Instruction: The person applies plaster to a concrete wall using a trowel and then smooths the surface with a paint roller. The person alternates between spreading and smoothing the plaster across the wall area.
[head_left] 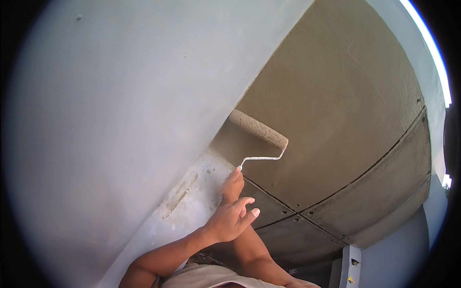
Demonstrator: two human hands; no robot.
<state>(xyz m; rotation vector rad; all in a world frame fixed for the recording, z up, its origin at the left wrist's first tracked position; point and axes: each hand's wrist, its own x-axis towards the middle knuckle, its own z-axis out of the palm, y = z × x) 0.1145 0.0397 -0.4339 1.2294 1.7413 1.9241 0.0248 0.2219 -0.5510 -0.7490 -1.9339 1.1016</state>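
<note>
The right hand (232,186) grips the roller (259,130), whose sleeve lies over the brown panel (336,105) at the frame's centre; the left hand (231,222), fingers loosely spread, is lower centre.

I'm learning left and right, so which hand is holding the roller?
The right hand, higher in the picture: it grips the roller. The left hand, lower down, is open and holds nothing.
</note>
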